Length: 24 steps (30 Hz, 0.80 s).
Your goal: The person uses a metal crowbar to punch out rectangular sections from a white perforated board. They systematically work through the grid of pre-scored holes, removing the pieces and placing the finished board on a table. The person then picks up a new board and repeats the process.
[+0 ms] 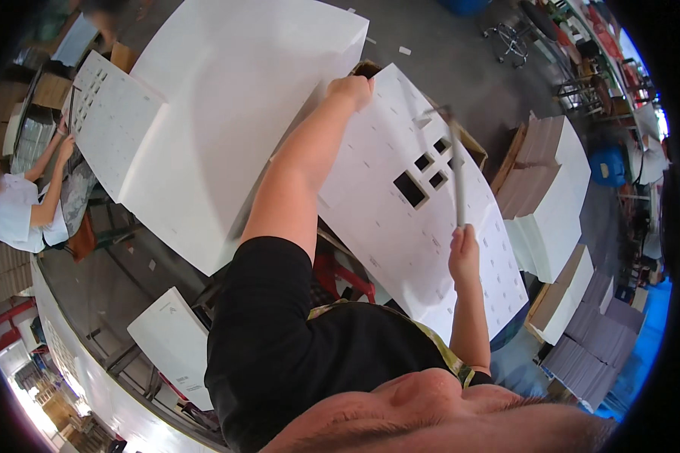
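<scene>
A large white printed card sheet, apparently the top of a stack, lies aslant in front of me. Several square and rectangular holes, the largest a dark rectangular hole, are cut through it. My left hand is closed on the sheet's far left edge, its fingertips partly hidden. My right hand grips the lower end of a hammer's pale handle. The hammer's blurred head is raised over the far right part of the sheet, near the holes.
To the left stands a big stack of white sheets. Beyond it a co-worker holds a tool at another perforated sheet. More stacked card stands at right. A wheeled stool base is on the far floor.
</scene>
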{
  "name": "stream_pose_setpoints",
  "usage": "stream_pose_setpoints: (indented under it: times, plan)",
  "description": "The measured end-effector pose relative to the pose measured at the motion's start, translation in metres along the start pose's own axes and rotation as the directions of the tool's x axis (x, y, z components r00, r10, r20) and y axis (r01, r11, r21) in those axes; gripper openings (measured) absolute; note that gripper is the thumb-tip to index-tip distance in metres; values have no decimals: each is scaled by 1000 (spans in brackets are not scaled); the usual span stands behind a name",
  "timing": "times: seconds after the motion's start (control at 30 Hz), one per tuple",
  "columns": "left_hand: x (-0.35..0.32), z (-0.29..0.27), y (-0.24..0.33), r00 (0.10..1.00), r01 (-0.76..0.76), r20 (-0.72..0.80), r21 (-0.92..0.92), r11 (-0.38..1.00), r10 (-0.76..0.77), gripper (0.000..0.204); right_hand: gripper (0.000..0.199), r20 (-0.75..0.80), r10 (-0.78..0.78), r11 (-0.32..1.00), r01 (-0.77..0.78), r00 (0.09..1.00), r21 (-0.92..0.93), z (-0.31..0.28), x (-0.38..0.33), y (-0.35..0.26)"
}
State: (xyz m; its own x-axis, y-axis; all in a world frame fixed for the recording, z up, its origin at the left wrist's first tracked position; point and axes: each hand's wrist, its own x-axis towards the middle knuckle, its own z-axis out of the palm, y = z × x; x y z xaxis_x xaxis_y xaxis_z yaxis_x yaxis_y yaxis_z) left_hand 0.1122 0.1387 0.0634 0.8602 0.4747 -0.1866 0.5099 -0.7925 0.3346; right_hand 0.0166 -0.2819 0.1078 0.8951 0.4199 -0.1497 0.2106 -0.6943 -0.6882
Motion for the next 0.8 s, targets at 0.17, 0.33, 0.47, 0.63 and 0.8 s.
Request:
stream_pose_setpoints:
  times: [0.17, 0.33, 0.47, 0.63, 0.8]
  plan:
    - [0, 3, 2, 999, 24, 43, -11, 1000, -24, 57, 19, -294, -304, 858, 394, 906, 328, 0, -1, -2]
    - [0, 5, 1, 999, -10, -42, 14, 1000, 11, 57, 17, -6, 19, 998, -20, 1000, -66, 3, 1, -4]
    - [2, 6, 1, 997, 28, 78, 8, 1000, -28, 55, 16, -155, -86, 973, 116, 984, 201, 3, 0, -9]
    - [2, 7, 1, 1000, 1, 2, 11, 1000, -1, 54, 24, 15, -48, 993, 49, 999, -110, 1, 0, -10]
    - [-2, 3, 2, 999, 4, 36, 19, 1000, -5, 55, 23, -212, -98, 955, 152, 972, 254, 2, 0, -9]
